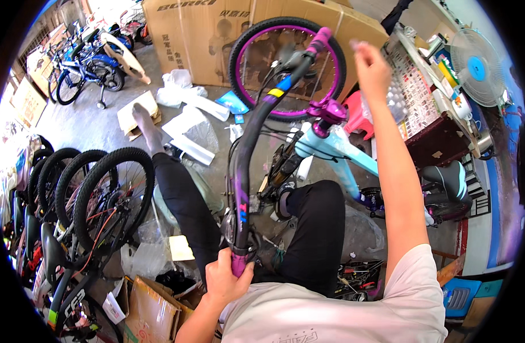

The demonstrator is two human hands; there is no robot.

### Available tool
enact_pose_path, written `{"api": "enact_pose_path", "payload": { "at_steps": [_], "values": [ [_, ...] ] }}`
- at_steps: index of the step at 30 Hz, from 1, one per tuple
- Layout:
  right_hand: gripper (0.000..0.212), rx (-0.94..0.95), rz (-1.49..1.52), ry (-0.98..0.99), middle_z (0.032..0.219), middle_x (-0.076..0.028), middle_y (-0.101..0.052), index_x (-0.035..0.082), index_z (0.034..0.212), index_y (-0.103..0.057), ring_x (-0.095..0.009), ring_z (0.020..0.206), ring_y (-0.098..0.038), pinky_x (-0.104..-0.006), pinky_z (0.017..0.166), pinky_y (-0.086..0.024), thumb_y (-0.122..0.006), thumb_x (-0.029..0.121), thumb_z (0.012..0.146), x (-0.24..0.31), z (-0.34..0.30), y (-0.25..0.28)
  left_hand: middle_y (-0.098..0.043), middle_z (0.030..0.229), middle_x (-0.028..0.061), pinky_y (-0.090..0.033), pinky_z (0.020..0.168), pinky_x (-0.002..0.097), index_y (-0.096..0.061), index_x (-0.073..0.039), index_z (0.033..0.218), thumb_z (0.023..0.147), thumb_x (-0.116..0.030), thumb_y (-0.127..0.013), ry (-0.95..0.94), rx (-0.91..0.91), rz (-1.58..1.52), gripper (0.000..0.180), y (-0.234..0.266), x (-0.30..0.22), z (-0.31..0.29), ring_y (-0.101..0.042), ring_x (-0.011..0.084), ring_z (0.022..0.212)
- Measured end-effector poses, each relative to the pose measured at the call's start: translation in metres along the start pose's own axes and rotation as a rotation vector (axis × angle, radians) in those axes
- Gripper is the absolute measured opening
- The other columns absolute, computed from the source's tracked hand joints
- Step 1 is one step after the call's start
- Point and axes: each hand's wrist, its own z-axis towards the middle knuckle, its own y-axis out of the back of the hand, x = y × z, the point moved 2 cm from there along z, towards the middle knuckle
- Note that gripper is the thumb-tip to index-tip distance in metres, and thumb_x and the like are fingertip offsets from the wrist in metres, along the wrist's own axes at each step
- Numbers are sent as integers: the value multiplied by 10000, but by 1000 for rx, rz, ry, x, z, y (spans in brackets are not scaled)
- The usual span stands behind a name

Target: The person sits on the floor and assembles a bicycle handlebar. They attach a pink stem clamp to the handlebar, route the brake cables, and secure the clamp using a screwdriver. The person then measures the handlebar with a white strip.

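Note:
My left hand [227, 278] is closed around the purple grip [239, 264] at the near end of a black handlebar [244, 166]. The bar runs away from me to a second purple grip [319, 40]. My right hand [372, 73] is raised just right of that far grip, apart from it, fingers drawn together; anything between the fingertips is too small and blurred to name. A purple stem [329, 111] joins the bar to a light-blue bicycle frame [331, 150], whose saddle [448, 182] lies to the right. Beyond the bar stands a purple-rimmed wheel [242, 54].
A large carton [188, 43] stands behind the wheel. Several bicycles [111, 194] crowd the left side. Plastic wrapping [196, 128] litters the floor between them. At the right are a red stool [357, 114], a cluttered table [428, 108] and a fan [477, 66]. Tools [359, 277] lie beside my right leg.

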Motion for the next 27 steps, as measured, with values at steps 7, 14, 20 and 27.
{"api": "enact_pose_path", "payload": {
  "at_steps": [7, 14, 20, 27],
  "values": [
    [230, 432, -481, -256, 835, -116, -760, 128, 913, -803, -335, 825, -735, -457, 758, -572, -725, 344, 896, -68, -54, -2, -577, 632, 80, -449, 515, 358, -536, -39, 1007, 761, -111, -817, 110, -39, -61, 381, 5, 6, -5, -534, 218, 488],
    [271, 480, -119, -353, 770, -55, -735, 107, 975, -774, -209, 733, -719, -347, 701, -548, -724, 367, 919, -41, -44, -8, -582, 625, 65, -445, 513, 342, -540, -44, 994, 756, -97, -810, 134, -43, -74, 363, 7, 6, -1, -537, 194, 490],
    [349, 651, 485, -486, 803, -41, -720, 15, 989, -744, -121, 745, -672, -292, 702, -526, -695, 360, 978, -6, -46, -29, -585, 618, 50, -453, 523, 323, -542, -40, 1002, 753, -72, -801, 179, -18, -60, 361, 9, 1, 5, -550, 156, 506],
    [258, 939, 694, -433, 923, -24, -716, 6, 1068, -730, -93, 868, -656, -261, 816, -524, -624, 239, 1044, 53, -70, -28, -603, 772, 25, -489, 519, 250, -448, -27, 1066, 875, 5, -708, 416, 196, -700, 325, 34, -13, 29, -591, 94, 568]
  ]
}}
